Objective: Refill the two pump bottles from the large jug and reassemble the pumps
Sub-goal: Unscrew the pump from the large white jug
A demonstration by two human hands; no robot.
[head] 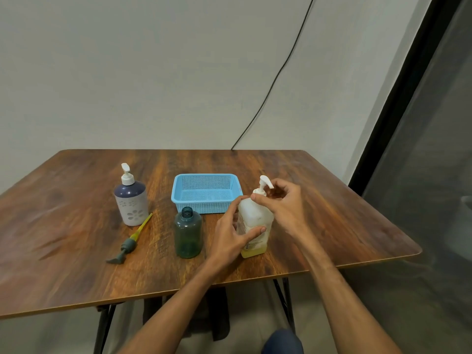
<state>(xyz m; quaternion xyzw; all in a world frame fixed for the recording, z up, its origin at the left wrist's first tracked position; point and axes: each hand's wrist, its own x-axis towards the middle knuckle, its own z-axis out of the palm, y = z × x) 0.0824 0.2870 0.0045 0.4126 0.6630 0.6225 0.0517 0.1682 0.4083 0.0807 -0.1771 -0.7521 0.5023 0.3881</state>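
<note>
A large translucent jug (255, 215) with a white pump (264, 183) stands at the table's right, a little yellow liquid at its bottom. My left hand (233, 232) wraps its body. My right hand (281, 203) has its fingers around the pump collar at the neck. A teal see-through bottle (188, 232) stands uncapped to the left of the jug. Its grey pump with a yellow tube (129, 242) lies flat on the table. Farther left stands a navy and white flowered bottle (131, 203) with its white pump fitted.
A light blue perforated basket (207, 194), with nothing in it, sits behind the teal bottle. The wooden table (76, 251) ends close behind the jug on the right. A black cable (281, 70) runs down the wall.
</note>
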